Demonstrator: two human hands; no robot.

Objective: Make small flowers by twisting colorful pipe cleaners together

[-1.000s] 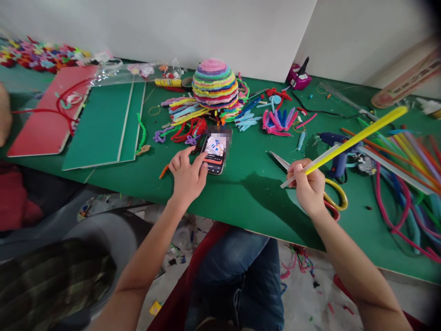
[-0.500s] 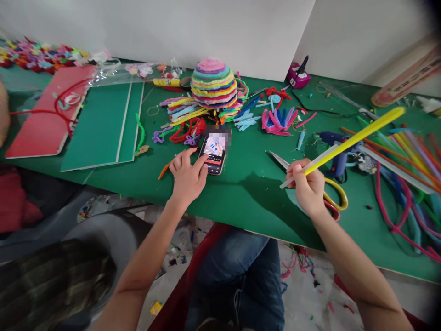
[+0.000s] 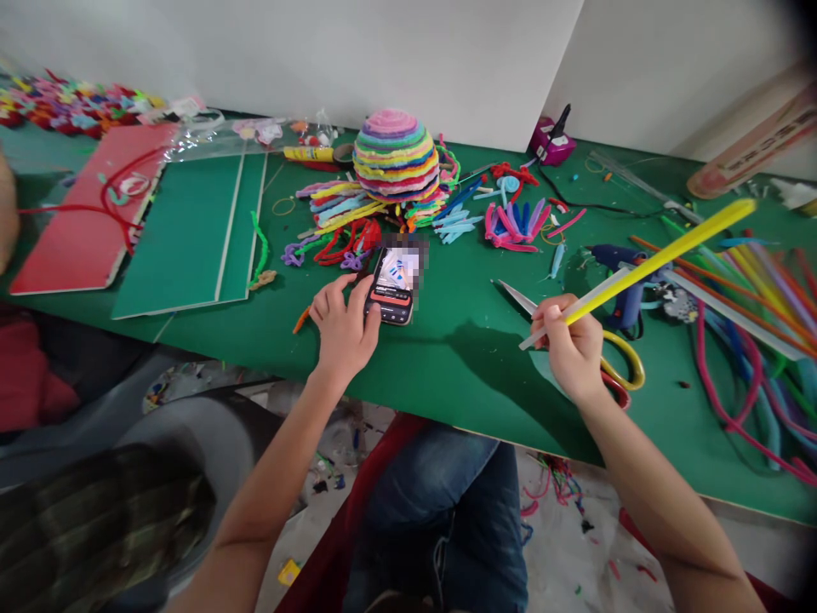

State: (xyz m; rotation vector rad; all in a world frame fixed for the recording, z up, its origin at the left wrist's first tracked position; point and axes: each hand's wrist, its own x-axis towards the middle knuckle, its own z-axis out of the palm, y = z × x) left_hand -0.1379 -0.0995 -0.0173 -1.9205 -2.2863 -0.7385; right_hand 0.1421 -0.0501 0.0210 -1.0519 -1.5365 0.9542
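Note:
My left hand (image 3: 343,330) lies at the left edge of a phone (image 3: 394,281) on the table, fingers apart, the thumb at the lower part of its lit screen. My right hand (image 3: 571,345) is closed around a bundle of yellow pipe cleaners (image 3: 664,260), which points up to the right. A whitish end (image 3: 534,335) sticks out on the near side of the fist. Beneath that hand lie scissors (image 3: 629,358) with yellow and red handles, partly hidden. Behind the phone stands a striped dome of coiled pipe cleaners (image 3: 396,157).
A blue glue gun (image 3: 629,298) and loose pipe cleaners (image 3: 759,289) lie at the right. Cut pieces (image 3: 517,223) are scattered mid-table. Green (image 3: 185,230) and red (image 3: 70,226) boards lie left. A magenta box (image 3: 552,145) with a cord stands behind. Another person's arm (image 3: 6,209) shows far left.
My left hand has shifted slightly left and down across the phone, the thumb now lower on it. My right hand and the yellow pipe cleaners have barely moved.

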